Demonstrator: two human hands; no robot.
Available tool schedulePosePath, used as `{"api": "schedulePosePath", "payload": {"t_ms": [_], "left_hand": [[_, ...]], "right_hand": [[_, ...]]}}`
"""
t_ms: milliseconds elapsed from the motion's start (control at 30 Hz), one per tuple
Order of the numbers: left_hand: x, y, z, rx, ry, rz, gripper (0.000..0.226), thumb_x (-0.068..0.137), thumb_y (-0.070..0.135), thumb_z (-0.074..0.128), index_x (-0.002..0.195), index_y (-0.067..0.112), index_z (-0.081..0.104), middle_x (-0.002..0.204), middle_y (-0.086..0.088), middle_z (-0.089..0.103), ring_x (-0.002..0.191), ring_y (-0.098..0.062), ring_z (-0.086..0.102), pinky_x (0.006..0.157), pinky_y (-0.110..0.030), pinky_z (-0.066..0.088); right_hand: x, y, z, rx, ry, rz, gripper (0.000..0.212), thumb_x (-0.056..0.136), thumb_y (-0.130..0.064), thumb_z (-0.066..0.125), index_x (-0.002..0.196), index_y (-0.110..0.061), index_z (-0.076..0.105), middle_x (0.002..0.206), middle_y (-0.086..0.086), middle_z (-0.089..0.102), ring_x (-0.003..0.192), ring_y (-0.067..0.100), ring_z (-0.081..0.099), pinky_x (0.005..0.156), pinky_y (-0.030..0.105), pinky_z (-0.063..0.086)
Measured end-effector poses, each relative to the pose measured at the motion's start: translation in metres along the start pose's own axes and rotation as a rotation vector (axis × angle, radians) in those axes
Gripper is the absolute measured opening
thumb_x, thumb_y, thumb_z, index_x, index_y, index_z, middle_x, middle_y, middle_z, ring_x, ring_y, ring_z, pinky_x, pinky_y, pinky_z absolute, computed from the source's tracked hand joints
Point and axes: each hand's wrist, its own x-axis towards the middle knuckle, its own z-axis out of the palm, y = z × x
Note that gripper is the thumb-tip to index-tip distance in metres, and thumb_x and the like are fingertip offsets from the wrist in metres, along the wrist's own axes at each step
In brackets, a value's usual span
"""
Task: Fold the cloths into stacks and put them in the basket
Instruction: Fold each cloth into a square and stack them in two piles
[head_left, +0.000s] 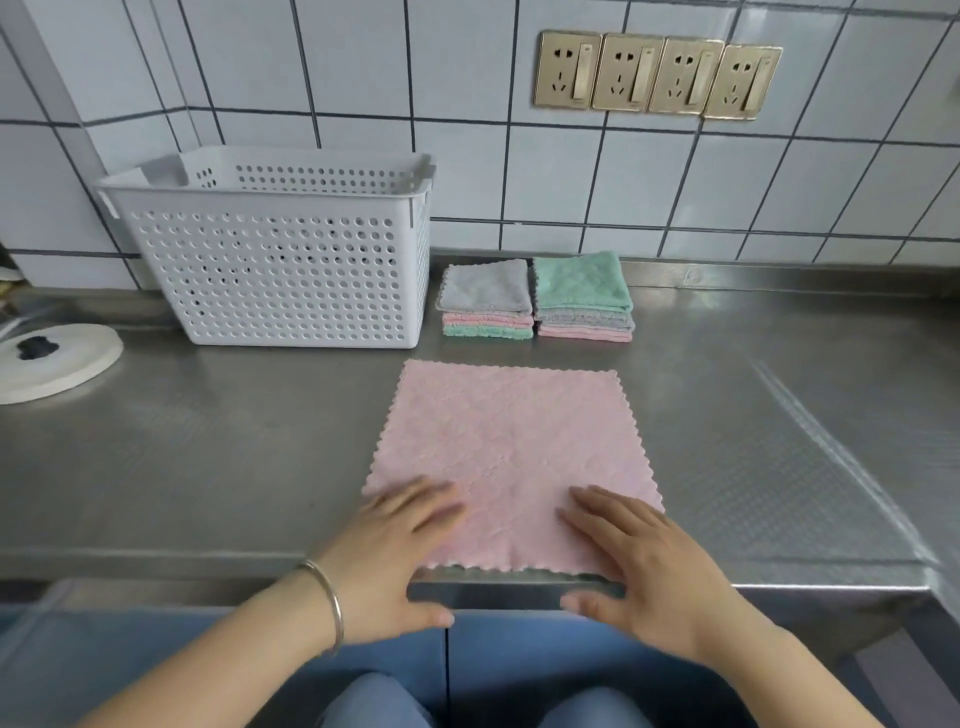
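I saw a pink cloth (506, 462) spread flat and unfolded on the steel counter (208, 467), its near edge reaching the counter's front lip. I took that cloth as my landmark. My left hand (400, 551) lay on its near left corner, fingers straight and flat on the fabric, thumb hanging off past the counter's edge; it gripped nothing. My right hand (649, 566) lay the same way on the near right part of the cloth, fingers extended and pressed flat, thumb below the edge, nothing pinched. A metal bangle (330, 603) sat on the left wrist.

Beyond the cloth's far edge stood two folded stacks, side by side and touching or nearly so. The left stack (487, 301) had a grey cloth on top, with pink and green layers beneath. The right stack (583, 299) had a green cloth on top, over grey and pink. Neither stack was in the basket.

The white perforated basket (280, 249) stood beyond the cloth and to its left, just beside the left stack, against the tiled wall (519, 171). I could not tell what it held. Far left of the cloth lay a round white lid (57, 364) with a dark knob. Four brass-coloured sockets (657, 75) were set in the wall above the stacks.
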Motion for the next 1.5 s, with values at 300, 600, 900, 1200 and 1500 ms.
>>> {"api": "schedulePosePath", "payload": {"t_ms": [300,600,900,1200,1500], "left_hand": [[-0.030,-0.019,0.014,-0.178,0.206,0.027,0.055,0.098,0.042,0.014,0.106,0.036,0.068,0.112,0.024,0.066,0.098,0.006,0.064,0.084,-0.009,0.045],[-0.027,-0.043,-0.028,-0.818,0.185,-0.213,0.046,0.064,0.078,0.050,0.059,0.033,0.056,0.051,0.018,0.051,0.050,0.002,0.042,0.051,-0.009,0.032],[0.064,-0.084,-0.021,-0.752,0.303,-0.667,0.011,0.086,0.028,0.061,0.090,0.018,0.065,0.081,-0.004,0.065,0.077,-0.027,0.057,0.064,-0.025,0.034],[0.089,-0.088,-0.012,-0.491,0.241,-0.788,0.035,0.091,0.035,0.053,0.120,0.016,0.058,0.123,-0.009,0.062,0.113,-0.029,0.055,0.092,-0.032,0.044],[0.089,-0.080,-0.020,-0.260,0.177,-0.852,0.047,0.089,0.045,0.051,0.127,0.019,0.045,0.125,-0.008,0.055,0.112,-0.028,0.054,0.083,-0.035,0.047]], "right_hand": [[-0.025,0.012,0.004,0.127,0.184,-0.079,0.035,0.081,-0.027,0.049,0.110,-0.027,0.069,0.117,-0.017,0.065,0.107,-0.001,0.058,0.089,0.015,0.045],[-0.011,0.036,-0.050,0.621,0.068,0.298,0.025,0.082,-0.012,0.068,0.059,-0.016,0.060,0.045,-0.007,0.040,0.045,0.002,0.030,0.044,0.017,0.024],[0.097,0.045,-0.036,0.741,0.247,0.632,0.016,0.088,-0.021,0.059,0.086,-0.007,0.064,0.083,0.010,0.065,0.077,0.026,0.059,0.062,0.030,0.041],[0.128,0.049,-0.025,0.518,0.146,0.750,0.020,0.085,-0.017,0.050,0.093,-0.005,0.064,0.086,0.011,0.062,0.079,0.027,0.055,0.062,0.027,0.041],[0.124,0.043,-0.020,0.396,0.203,0.788,0.038,0.087,-0.029,0.056,0.121,-0.013,0.052,0.118,0.012,0.059,0.106,0.031,0.056,0.080,0.033,0.044]]}}
